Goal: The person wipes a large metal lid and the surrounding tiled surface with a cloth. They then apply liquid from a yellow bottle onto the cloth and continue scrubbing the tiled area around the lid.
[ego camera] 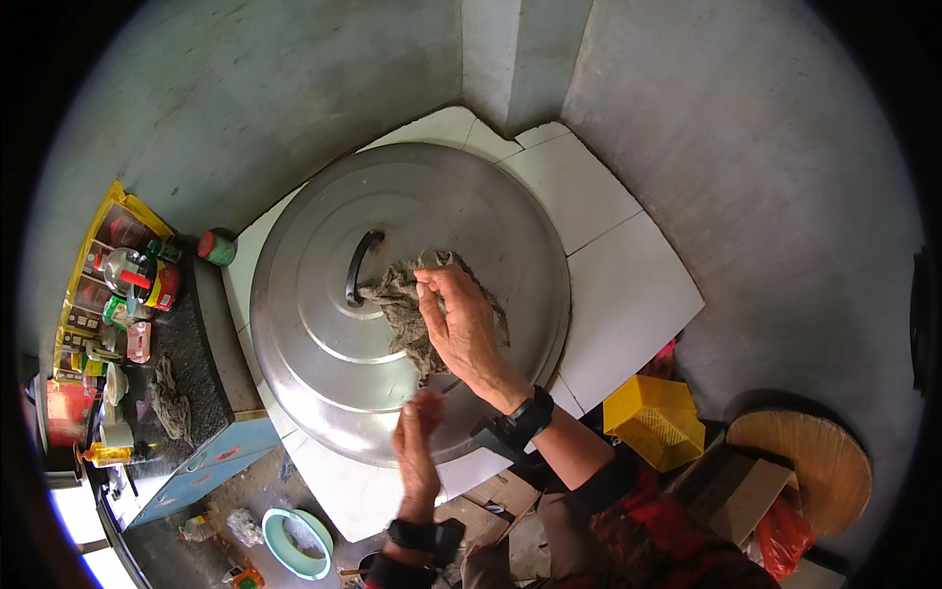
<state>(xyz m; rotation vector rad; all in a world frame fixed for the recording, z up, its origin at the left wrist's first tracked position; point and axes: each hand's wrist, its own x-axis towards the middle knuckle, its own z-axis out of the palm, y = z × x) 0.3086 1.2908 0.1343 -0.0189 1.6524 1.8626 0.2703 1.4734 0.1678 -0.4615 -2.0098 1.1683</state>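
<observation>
A large round metal lid [309, 243] with raised rings covers much of the white-tiled stove top. Its curved black handle [358, 266] stands up left of the lid's middle. A crumpled grey-brown rag [408, 309] lies on the lid beside the handle. My right hand [465, 333] is over the rag, thumb and fingers a little apart, hiding part of the cloth; I see nothing gripped. Lower down, near the lid's front edge, is my left hand [418, 445]. Its fingers are blurred and partly turned away, and no object shows in it.
To the left, a dark countertop [202, 353] holds jars, bottles and another rag [171, 401]. A turquoise basin [298, 543] stands on the floor. At right are a yellow plastic basket [655, 423], a round wooden board [809, 464] and a red plastic bag [784, 534]. Walls [736, 184] border the stove.
</observation>
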